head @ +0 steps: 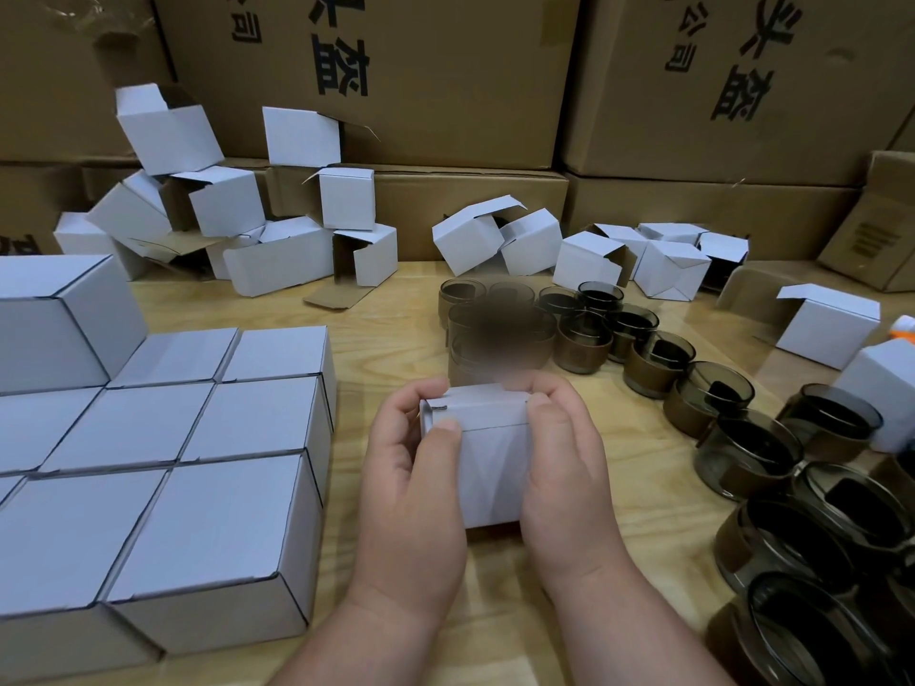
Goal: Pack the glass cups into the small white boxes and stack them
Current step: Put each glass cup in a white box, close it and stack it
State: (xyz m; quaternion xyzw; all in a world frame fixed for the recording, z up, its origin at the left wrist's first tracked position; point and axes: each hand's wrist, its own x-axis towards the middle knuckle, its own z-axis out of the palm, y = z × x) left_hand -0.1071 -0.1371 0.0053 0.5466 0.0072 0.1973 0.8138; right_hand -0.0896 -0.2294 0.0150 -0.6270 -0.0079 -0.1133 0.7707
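1. Stacked high behind everything, far beyond the fingers: large brown corrugated cartons printed with black characters.
2. Spread under both hands: a pale wooden worktop with visible grain.
3. Just to the left of the left fingers: a tidy block of closed small white cardboard boxes, packed side by side in rows, with a second layer begun at its far left corner.
4. Beyond the fingers, along the foot of the cartons: a loose heap of empty white cardboard boxes with flaps open, some tilted, some tumbled on their sides.
5. To the right of the right fingers and curving away toward the far middle: a crowd of smoky grey glass cups with brown bands round their lower halves, standing upright and close together; a few of the far ones lost in a blurred patch.
6. Centre, above the worktop: one small white cardboard box held between both hands, its top flap nearly down.
7. Left hand curled round the box's left side, thumb pressed on the front top edge.
8. Right hand wrapped round the right side, thumb on the top right corner, fingers hooked over the far edge.
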